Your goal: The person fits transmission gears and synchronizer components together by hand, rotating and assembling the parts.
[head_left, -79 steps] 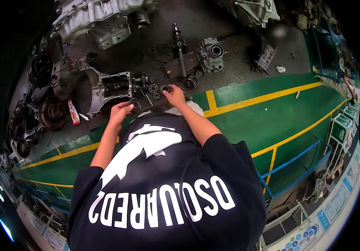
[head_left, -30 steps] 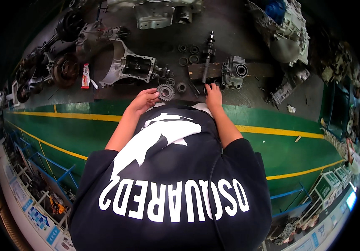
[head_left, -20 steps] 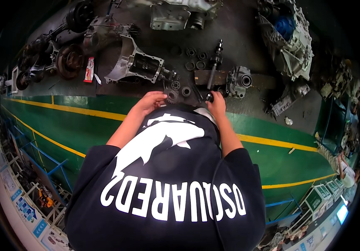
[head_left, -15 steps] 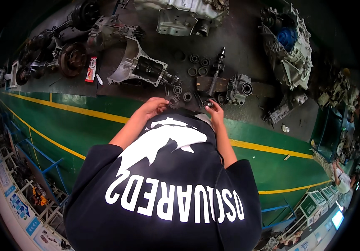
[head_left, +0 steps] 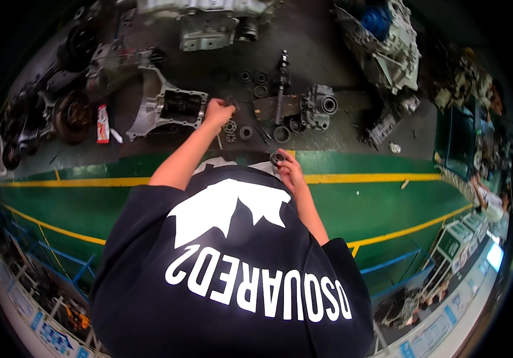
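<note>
My right hand (head_left: 291,172) pinches a dark toothed gear ring (head_left: 277,158) between thumb and fingers, just off the bench's near edge. My left hand (head_left: 218,112) reaches forward with its fingers closed around the dark shaft end (head_left: 231,103) beside an open metal gearbox housing (head_left: 183,106). The fingers partly cover that shaft end. Close to the left hand lie small bearing rings (head_left: 229,126) and a thicker ring (head_left: 245,132). A wider ring (head_left: 281,133) rests flat on the bench ahead of my right hand.
An upright-looking shaft (head_left: 281,83) lies past the wide ring, with several rings (head_left: 260,91) to its left. A pump-like metal casing (head_left: 320,107) stands right of it. Large gearbox castings (head_left: 388,51) sit at the back. A red-and-white packet (head_left: 102,124) lies left.
My left hand has moved forward to the shaft end. My right hand has drawn back toward my body with a toothed ring. The wide ring now lies apart from it. The view has shifted.
</note>
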The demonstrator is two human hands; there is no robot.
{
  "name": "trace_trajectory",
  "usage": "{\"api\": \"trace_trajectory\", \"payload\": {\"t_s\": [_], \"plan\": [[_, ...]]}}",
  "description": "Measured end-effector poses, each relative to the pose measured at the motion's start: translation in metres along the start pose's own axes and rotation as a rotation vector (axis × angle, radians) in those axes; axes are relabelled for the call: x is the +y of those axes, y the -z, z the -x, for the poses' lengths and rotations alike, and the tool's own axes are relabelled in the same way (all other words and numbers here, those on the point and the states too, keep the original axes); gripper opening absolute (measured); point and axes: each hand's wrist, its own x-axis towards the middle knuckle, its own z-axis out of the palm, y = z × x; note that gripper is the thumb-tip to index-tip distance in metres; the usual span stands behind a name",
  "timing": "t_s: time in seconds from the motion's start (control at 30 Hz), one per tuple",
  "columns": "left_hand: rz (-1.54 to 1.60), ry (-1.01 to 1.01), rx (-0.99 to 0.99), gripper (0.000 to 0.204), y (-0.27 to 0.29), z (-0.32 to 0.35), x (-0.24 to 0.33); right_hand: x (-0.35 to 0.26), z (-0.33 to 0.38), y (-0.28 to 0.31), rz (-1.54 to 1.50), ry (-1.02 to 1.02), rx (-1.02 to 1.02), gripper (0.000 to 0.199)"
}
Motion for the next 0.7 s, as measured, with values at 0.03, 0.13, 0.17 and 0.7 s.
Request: {"api": "trace_trajectory", "payload": {"t_s": [0.03, 0.13, 0.17, 0.7], "plan": [[-0.115, -0.061, 0.056, 0.053, -0.007, -0.020, -0.003, 0.004, 0.008, 0.003, 0.031, 0.001, 0.029, 0.058], [-0.409, -0.138, 0.030, 0.062, -0.001, -0.080, -0.018, 0.011, 0.021, -0.002, 0.069, -0.027, 0.092, 0.053], [-0.496, -0.188, -0.006, 0.062, -0.006, -0.086, -0.005, 0.016, 0.027, 0.004, 0.050, -0.013, 0.123, 0.053], [-0.898, -0.405, -0.036, 0.068, -0.016, -0.110, -0.001, 0.007, -0.013, 0.022, -0.169, 0.076, 0.289, 0.045]]}}
